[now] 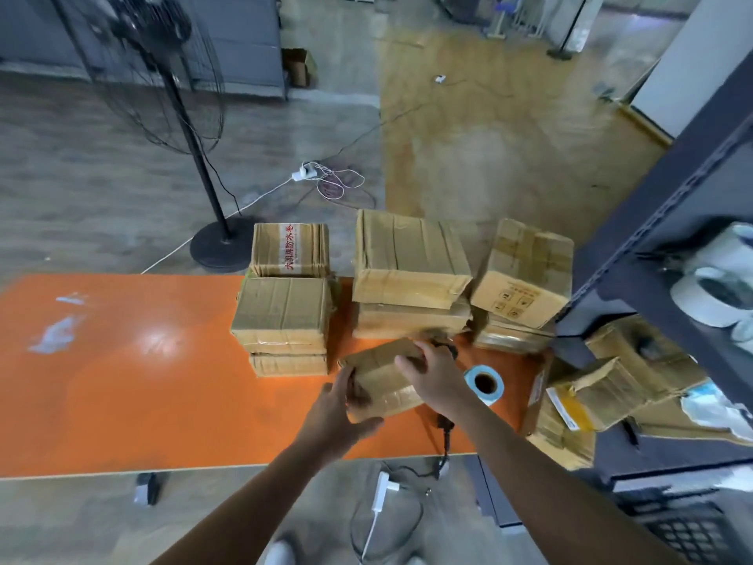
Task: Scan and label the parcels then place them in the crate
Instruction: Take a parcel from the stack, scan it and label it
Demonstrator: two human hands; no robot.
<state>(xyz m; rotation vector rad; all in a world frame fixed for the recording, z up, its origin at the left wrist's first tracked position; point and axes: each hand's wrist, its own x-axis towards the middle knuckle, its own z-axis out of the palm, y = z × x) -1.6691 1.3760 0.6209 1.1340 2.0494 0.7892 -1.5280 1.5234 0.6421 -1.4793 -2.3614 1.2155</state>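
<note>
From the head view, the small brown cardboard parcel bound in clear tape (383, 381) lies on the orange counter (142, 381) at lower centre of the frame, in front of the stacked brown cardboard parcels (409, 275). Both your hands are on it. Your left hand (346, 415) grips its near left corner, fingers curled up the left side and thumb wrapped under the near edge. Your right hand (436, 373) holds the far right edge, fingers hooked over it and thumb lying on the top face. The parcel sits skewed, and its longer side seems to run left to right, rising slightly toward the right. A blurred black object (445, 349) lies just beyond your right fingertips; whether it is the scanner I cannot tell. The roll of blue-edged labels (483, 384) stands just right of your right wrist, so that hand is nearer for labelling. The black lattice crate (688, 532) sits at lower right, well apart, below the dark metal shelf (652, 246), also on your right.
</note>
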